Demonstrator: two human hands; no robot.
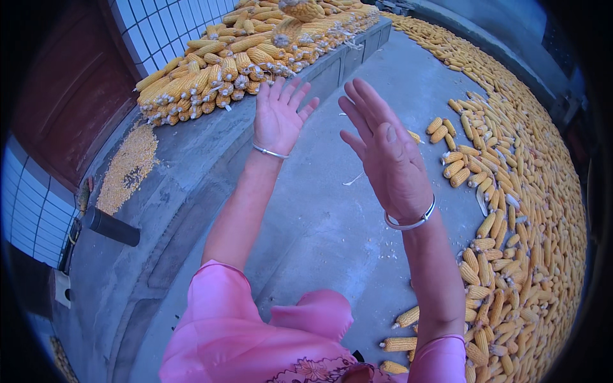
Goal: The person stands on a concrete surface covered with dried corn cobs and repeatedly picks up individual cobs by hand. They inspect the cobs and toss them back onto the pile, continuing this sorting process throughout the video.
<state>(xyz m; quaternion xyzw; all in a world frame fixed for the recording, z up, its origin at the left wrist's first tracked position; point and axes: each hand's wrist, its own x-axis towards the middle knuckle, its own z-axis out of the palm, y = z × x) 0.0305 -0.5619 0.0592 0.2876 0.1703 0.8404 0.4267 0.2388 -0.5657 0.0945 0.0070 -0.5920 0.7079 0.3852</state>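
Observation:
My left hand [281,117] is raised with its fingers spread, holding nothing. A little to its right, my right hand [388,148] is also raised and empty, its fingers apart. Past my hands, two corn cobs [287,32] hang in the air against the stacked pile, partly cut off by the top of the picture and touched by neither hand. Behind them, husked cobs are stacked in rows as a pile of corn [210,84] on a concrete ledge. Each wrist wears a silver bangle.
A broad heap of loose corn cobs [531,210] covers the floor at right. Loose kernels [129,167] lie spread at left on the ledge [191,158], near a dark cylinder [112,227]. A brown door [72,86] stands beside the tiled wall [165,26].

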